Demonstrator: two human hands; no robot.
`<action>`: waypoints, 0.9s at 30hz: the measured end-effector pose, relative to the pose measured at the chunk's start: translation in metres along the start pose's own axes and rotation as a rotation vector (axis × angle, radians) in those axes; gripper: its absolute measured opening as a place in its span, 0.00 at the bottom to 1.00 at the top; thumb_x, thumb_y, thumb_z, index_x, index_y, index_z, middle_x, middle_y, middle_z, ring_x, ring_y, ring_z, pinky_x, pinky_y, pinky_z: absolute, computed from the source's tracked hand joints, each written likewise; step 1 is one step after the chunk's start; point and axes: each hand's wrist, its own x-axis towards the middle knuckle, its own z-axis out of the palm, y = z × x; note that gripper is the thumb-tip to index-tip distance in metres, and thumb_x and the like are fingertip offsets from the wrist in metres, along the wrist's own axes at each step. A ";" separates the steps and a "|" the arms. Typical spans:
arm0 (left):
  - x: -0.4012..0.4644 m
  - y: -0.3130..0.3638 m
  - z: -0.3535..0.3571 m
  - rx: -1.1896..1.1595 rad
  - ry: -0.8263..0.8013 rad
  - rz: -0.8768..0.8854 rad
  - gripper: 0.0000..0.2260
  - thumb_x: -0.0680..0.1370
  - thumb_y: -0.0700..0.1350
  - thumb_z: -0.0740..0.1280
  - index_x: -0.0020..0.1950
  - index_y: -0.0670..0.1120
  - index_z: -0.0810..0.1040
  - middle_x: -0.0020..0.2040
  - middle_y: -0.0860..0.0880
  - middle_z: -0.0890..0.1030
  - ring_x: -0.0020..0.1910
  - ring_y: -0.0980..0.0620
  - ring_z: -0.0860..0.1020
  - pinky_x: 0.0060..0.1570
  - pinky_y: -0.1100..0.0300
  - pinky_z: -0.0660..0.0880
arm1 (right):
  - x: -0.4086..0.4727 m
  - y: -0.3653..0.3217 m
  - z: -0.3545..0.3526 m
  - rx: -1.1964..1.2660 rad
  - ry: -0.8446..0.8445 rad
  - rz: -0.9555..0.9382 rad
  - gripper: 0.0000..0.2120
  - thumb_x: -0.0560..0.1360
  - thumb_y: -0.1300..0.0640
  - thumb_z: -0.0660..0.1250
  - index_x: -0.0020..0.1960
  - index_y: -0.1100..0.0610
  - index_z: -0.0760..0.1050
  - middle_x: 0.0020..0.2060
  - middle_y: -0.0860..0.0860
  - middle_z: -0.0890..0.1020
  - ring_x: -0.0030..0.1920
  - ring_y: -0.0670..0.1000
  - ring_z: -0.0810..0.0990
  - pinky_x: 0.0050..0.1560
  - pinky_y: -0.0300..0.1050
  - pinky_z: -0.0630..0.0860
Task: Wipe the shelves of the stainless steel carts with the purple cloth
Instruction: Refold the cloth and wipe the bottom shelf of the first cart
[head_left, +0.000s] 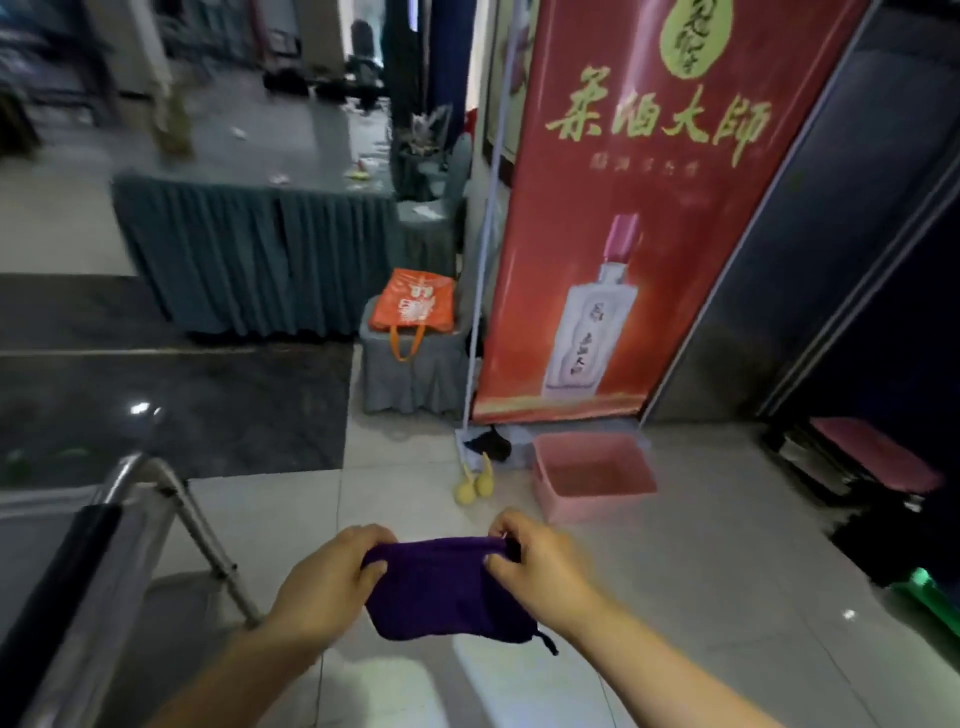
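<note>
- Tiled floor (675, 545), pale and glossy; red banner (623, 234) standing at back, pink basin (592, 475) on the floor near it, orange bag (413, 301) on a covered stool.
- Stainless steel cart (130, 519): lower left, only frame and edge visible.
- Purple cloth (441, 587): folded, held above the floor between both hands, apart from the cart.
- Left hand (332, 577): fingers curled, gripping the cloth's left edge.
- Right hand (535, 556): fingers curled, pinching the cloth's upper right corner.

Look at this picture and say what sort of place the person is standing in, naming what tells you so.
Probably a banquet hall or restaurant service area. A long table with a pleated grey skirt stands on the tiled floor, a red banner advertises a bottled drink, and a stainless steel cart stands at the left.
</note>
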 end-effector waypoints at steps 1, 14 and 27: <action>0.006 -0.003 0.001 0.006 0.033 -0.044 0.13 0.79 0.41 0.61 0.50 0.61 0.72 0.48 0.59 0.75 0.46 0.62 0.75 0.47 0.64 0.72 | 0.020 -0.002 -0.004 -0.031 -0.027 -0.062 0.05 0.73 0.48 0.65 0.48 0.45 0.71 0.41 0.46 0.80 0.42 0.49 0.77 0.37 0.45 0.67; 0.115 -0.048 -0.051 -0.077 0.352 -0.231 0.20 0.65 0.53 0.70 0.56 0.61 0.75 0.51 0.63 0.77 0.49 0.66 0.73 0.44 0.74 0.67 | 0.230 -0.117 0.039 -0.125 -0.283 -0.491 0.05 0.70 0.48 0.65 0.45 0.45 0.76 0.42 0.47 0.82 0.39 0.48 0.74 0.36 0.41 0.66; 0.280 -0.154 -0.170 -0.192 0.536 -0.407 0.11 0.72 0.53 0.70 0.36 0.60 0.69 0.34 0.59 0.75 0.33 0.61 0.75 0.30 0.71 0.64 | 0.445 -0.217 0.063 0.584 -0.581 -0.015 0.07 0.77 0.55 0.66 0.41 0.53 0.80 0.32 0.48 0.82 0.33 0.45 0.80 0.32 0.37 0.75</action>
